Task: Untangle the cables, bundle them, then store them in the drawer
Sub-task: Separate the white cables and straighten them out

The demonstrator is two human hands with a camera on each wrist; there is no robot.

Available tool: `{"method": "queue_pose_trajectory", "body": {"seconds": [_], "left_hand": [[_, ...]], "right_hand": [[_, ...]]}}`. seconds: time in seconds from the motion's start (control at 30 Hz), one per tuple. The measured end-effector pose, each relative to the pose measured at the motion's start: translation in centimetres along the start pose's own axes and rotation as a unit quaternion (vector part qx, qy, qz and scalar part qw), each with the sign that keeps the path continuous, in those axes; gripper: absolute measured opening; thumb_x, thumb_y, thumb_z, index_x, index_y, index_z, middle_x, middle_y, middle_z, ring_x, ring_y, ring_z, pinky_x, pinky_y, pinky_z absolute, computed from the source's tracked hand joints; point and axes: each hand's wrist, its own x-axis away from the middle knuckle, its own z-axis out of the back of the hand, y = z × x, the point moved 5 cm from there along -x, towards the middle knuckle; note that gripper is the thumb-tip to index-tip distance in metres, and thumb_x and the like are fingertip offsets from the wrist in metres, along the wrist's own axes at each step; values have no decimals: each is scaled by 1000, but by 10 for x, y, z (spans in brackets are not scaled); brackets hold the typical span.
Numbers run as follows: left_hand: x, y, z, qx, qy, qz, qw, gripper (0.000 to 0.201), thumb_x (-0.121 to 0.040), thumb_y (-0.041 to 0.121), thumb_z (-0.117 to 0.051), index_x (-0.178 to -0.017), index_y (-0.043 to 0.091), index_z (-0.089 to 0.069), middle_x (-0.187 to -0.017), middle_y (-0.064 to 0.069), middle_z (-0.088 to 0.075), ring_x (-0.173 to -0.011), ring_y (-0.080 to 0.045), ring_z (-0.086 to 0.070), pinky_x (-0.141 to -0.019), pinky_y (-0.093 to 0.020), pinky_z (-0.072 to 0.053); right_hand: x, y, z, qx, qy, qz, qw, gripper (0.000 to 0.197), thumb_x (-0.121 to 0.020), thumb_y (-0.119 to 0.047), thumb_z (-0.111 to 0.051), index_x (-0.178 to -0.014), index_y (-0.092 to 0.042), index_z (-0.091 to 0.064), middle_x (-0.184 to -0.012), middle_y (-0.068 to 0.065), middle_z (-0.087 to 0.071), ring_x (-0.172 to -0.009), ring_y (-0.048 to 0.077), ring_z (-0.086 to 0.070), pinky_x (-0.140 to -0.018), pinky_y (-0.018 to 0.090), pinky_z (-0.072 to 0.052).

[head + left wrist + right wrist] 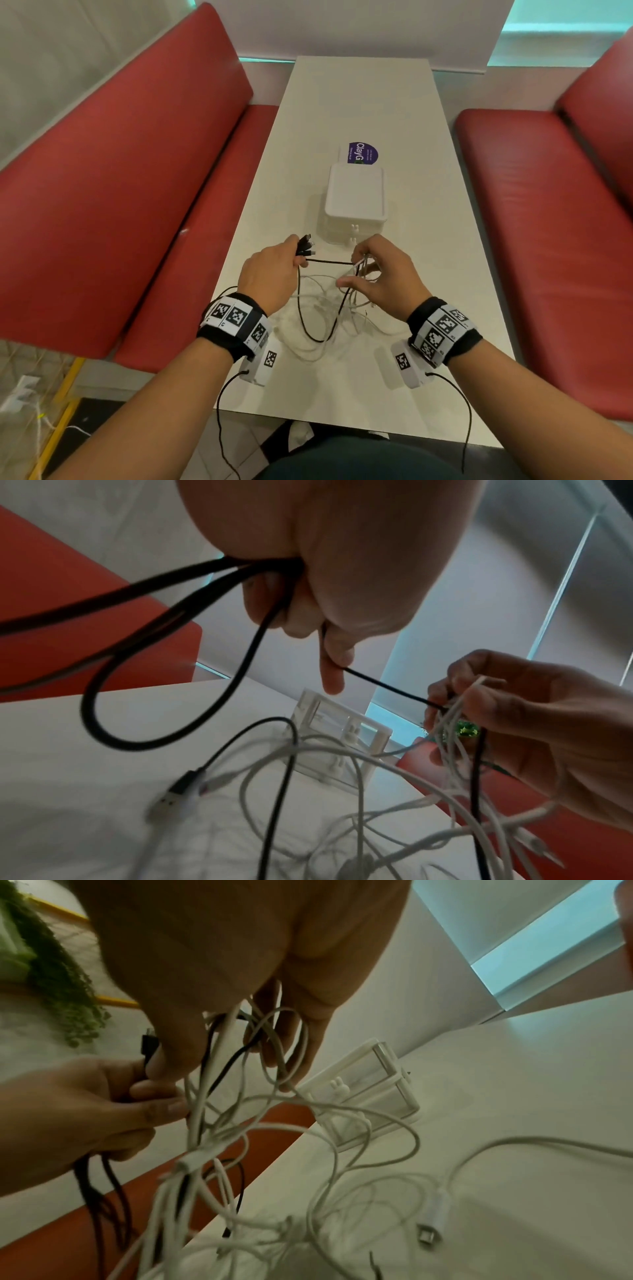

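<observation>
Cables [322, 308] sprawl at the counter's [445, 274] six o'clock; left hand [270, 270] clenches black plugs. Left-wrist view: taut black strand [387, 687]. Right-wrist view: right hand [240, 961] pinches white loops; feed slack gently, I judge.

drawer unit [356, 195]: 1 | benches [120, 192]: 2 | sticker [362, 153]: 1
</observation>
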Motion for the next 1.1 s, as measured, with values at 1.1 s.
{"method": "queue_pose_trajectory", "body": {"seconds": [1.1], "left_hand": [[11, 34, 3, 203, -22, 8, 979, 15, -82, 12, -72, -81, 27, -75, -83, 13, -77, -84, -5, -71, -78, -34, -58]], "right_hand": [[6, 20, -7, 252, 3, -223, 941, 11, -103, -22, -41, -106, -19, -51, -71, -5, -57, -71, 29, -57, -61, 36, -38]]}}
